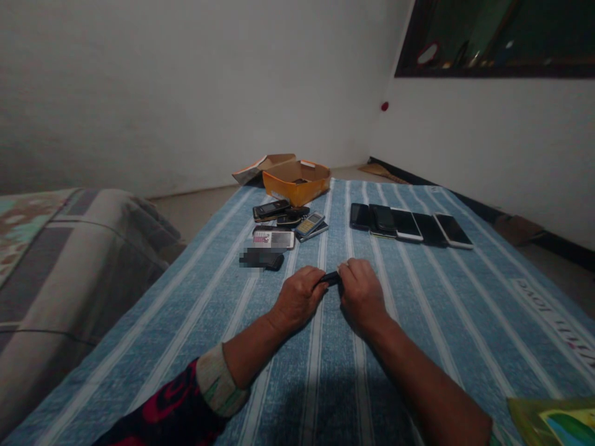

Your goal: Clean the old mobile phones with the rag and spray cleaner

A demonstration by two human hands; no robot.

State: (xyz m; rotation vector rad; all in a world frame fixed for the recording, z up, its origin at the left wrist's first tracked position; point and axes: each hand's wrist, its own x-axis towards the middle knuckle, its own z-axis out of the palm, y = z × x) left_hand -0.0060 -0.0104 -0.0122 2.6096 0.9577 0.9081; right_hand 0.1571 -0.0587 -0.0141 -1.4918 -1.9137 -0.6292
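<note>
Both my hands rest on a blue striped cloth (418,322) and meet on a small dark phone-like object (331,277). My left hand (300,299) is closed, pinching its left end. My right hand (361,296) is closed over its right end. Most of the object is hidden by my fingers. Beyond the hands lies a cluster of several small keypad phones (283,226), with a dark one (263,259) nearest my left hand.
A row of several flat smartphones (409,224) lies at the right rear. An open orange cardboard box (296,181) stands at the cloth's far edge. A rolled mattress or cushion (69,272) lies left. A yellow-green packet (553,421) sits at bottom right.
</note>
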